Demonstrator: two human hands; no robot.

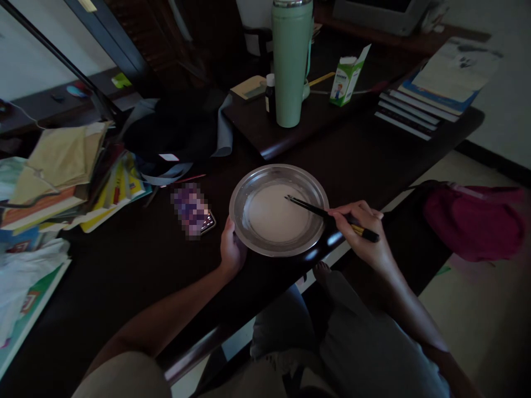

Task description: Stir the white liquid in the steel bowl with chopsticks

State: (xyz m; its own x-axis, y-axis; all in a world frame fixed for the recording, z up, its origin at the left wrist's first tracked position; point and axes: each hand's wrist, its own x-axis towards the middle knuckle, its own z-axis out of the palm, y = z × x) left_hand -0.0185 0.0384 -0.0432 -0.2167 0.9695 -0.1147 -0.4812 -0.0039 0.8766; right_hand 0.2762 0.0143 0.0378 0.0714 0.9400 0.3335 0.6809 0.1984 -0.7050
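A round metal bowl [317,229] rests near the edge of the dark table, with whitish liquid or batter [274,215] covering its bottom. My left hand [233,251] grips the bowl at its left side, thumb up along the rim and the other fingers hidden beneath. In my right hand [360,232] is a pair of black chopsticks [310,207] with gold-coloured bands near the thick ends. Their tips lie close together over the white contents; whether they dip in is hard to tell. My right fingers are wrapped around the chopsticks just outside the bowl's right rim.
A phone [194,213] lies left of the bowl. Behind stand a green tumbler [289,66], a small dark bottle [270,97] and a green-white box [348,80]. Books [431,102] are stacked far right; papers [62,160] and a black bag [178,127] crowd the left.
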